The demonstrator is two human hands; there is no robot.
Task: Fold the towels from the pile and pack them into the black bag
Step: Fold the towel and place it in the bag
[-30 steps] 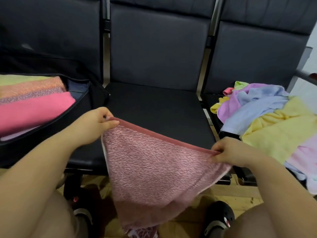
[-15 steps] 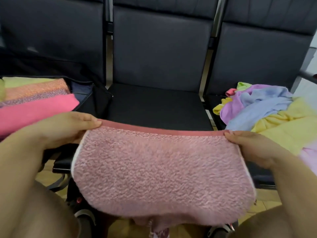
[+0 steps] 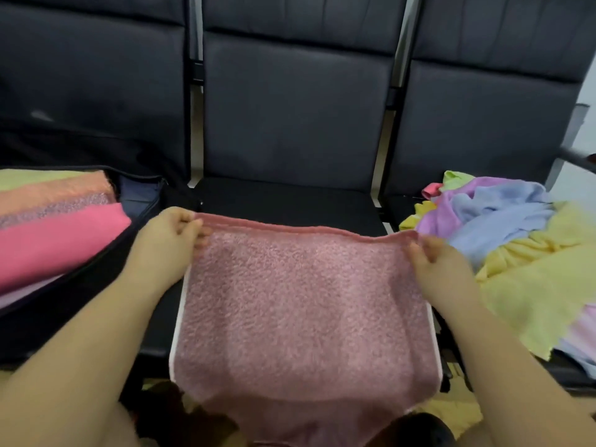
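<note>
Since a second ago we've lifted the pink towel (image 3: 303, 304) and spread it flat over the middle bench seat (image 3: 283, 201). Left fingers (image 3: 190, 225) and right fingers (image 3: 419, 250) pinch its far corners. Mid-fold; next fold it again, then into the black bag (image 3: 142, 201) on our left.

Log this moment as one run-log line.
left hand: pinches pink towel corner | right hand: pinches other corner | towel: spread over middle seat | black bag: open

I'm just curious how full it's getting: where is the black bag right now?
In the head view the black bag lies open on the leftmost seat, beside the left hand, with folded towels inside.
</note>
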